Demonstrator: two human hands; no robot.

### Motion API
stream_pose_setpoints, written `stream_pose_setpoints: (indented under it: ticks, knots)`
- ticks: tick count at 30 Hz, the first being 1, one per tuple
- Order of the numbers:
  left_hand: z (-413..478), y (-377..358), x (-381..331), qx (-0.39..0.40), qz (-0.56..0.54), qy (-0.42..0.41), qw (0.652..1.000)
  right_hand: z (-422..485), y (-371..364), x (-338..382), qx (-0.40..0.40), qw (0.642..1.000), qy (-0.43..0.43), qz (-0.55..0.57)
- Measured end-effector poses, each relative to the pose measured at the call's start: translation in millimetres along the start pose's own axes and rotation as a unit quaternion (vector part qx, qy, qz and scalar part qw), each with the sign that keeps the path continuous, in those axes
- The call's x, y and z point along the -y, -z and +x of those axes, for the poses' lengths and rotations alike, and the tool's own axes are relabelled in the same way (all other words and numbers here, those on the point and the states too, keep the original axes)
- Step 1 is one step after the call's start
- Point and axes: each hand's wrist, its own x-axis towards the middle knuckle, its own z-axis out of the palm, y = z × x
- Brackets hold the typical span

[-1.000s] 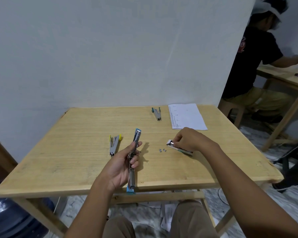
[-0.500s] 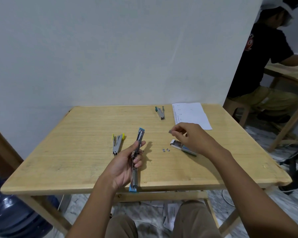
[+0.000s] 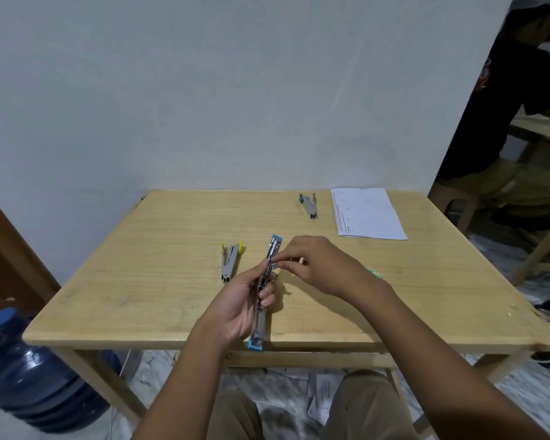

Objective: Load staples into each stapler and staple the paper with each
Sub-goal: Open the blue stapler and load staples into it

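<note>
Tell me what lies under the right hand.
Only the green end of a small box shows on the table; the right hand and wrist cover the rest.

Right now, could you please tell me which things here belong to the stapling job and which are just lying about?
Job: blue stapler in left hand, staples pinched by right hand, yellow stapler, green stapler, paper sheet, green staple box.
Lying about: water bottle, papers on the floor.

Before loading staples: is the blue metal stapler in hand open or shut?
Open: the blue metal stapler in the left hand is unfolded straight.
</note>
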Motion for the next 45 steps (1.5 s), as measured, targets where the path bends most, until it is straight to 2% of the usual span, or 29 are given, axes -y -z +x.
stream_pose_setpoints:
  ticks: [12,19,22,27,32,37,45]
  knots:
    - [2,2,0,0.002,0.003,-0.007,1.0,6,6,6,0.009,1.0,-0.003,-0.005]
    - [0,1,0,0.001,0.014,-0.008,1.0,12,2,9,0.025,0.998,0.014,-0.053]
    - [0,2,-1,0.007,0.004,0.001,1.0,13,-1,9,0.005,0.998,0.005,-0.065]
    - [2,3,-1,0.014,-0.012,0.006,1.0,11,-12,7,-0.088,0.995,-0.044,0.015]
    - [1,2,-2,0.012,-0.019,0.014,1.0,14,-23,-2,-0.139,0.984,-0.075,0.085]
    - [1,2,-3,0.012,-0.018,0.018,1.0,13,-33,-7,-0.157,0.976,-0.082,0.129]
    - [1,2,-3,-0.003,-0.005,0.019,1.0,7,-43,-3,-0.141,0.972,-0.099,0.157]
